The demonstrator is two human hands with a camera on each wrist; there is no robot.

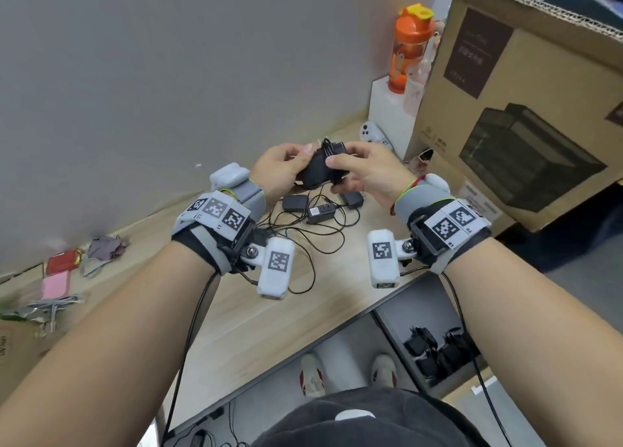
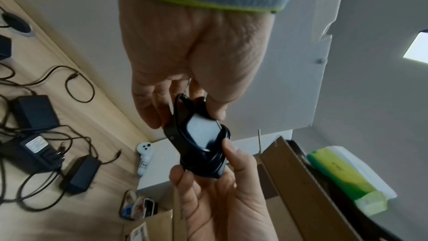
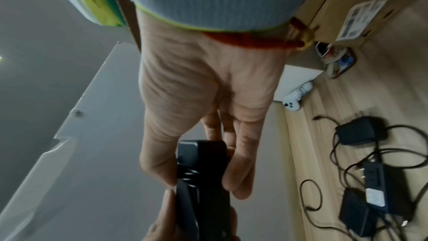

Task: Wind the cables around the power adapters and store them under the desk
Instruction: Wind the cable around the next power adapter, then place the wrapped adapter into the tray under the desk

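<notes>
I hold a black power adapter [image 1: 318,170] above the wooden desk [image 1: 236,318], its thin black cable coiled round the body. My left hand [image 1: 303,163] grips its left end between thumb and fingers. My right hand [image 1: 337,175] pinches the coils at the other end. The left wrist view shows the wound adapter [image 2: 201,142] between both hands. Three more adapters [image 1: 295,203] [image 1: 320,213] [image 1: 352,199] lie below my hands in a tangle of loose cables [image 1: 303,244]. Several wound adapters [image 1: 435,348] sit in a compartment under the desk at the right.
A large cardboard box [image 1: 505,92] fills the desk's right side. Beside it stand a white box [image 1: 387,116], an orange bottle [image 1: 408,48] and a white controller [image 1: 371,133]. A grey partition [image 1: 151,75] backs the desk. Small pouches [image 1: 62,261] lie far left.
</notes>
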